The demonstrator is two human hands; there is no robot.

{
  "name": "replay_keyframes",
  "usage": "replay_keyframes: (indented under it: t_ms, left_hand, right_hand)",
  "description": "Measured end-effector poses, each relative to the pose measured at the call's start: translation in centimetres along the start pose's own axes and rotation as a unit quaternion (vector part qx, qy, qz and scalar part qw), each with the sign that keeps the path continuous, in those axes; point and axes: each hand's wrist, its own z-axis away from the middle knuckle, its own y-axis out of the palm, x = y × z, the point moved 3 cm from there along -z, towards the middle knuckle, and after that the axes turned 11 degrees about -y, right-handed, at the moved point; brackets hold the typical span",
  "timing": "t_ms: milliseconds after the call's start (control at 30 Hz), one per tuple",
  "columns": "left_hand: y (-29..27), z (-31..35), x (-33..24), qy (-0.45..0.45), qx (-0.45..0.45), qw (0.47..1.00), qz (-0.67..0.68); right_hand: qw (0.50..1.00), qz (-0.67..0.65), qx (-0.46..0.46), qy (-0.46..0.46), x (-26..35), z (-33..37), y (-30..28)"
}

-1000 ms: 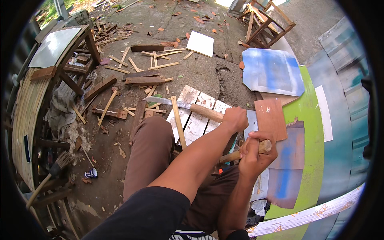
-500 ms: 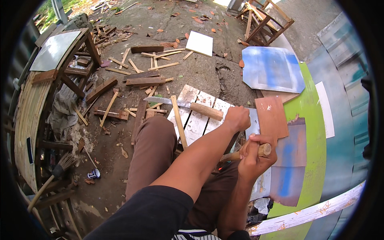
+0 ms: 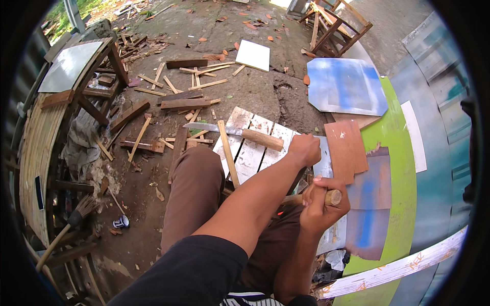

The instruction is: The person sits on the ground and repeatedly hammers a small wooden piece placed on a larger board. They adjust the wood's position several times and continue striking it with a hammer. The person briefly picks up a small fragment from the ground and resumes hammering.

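Note:
My right hand is wrapped round a thick round wooden handle; the other end of this tool is hidden behind my left forearm. My left hand is closed at the right edge of a white slatted stool. Its fingers face away, so what they grip cannot be made out. On the slats lies a large knife with a pale wooden handle, its blade pointing left. Beside it a thin wooden strip leans across the stool's left side. Neither hand touches the knife.
Wood offcuts and sticks litter the ground ahead. A workbench stands left, with a broom near it. Painted boards and a brown plywood piece lie on the right. A wooden chair frame is at the far right.
My right hand and the wooden handle have shifted slightly down and left. My left hand stays at the stool's right edge, and the knife has not been moved.

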Motion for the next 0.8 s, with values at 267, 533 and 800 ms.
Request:
replay_keyframes:
  t_ms: [267, 533, 800]
  left_hand:
    - [-3.0, -5.6, 1.9, -0.062, -0.050, 0.996, 0.044]
    - [-0.2, -6.3, 2.1, -0.062, -0.052, 0.997, -0.007]
    - [-1.3, -5.8, 3.0, -0.108, -0.049, 0.993, -0.014]
  right_hand:
    - [0.993, 0.062, 0.090, -0.040, 2.5, 7.0, -2.2]
    - [0.984, -0.138, -0.008, -0.110, 5.1, 2.3, -11.0]
    - [0.992, -0.101, -0.007, -0.070, 2.0, 2.7, -12.4]
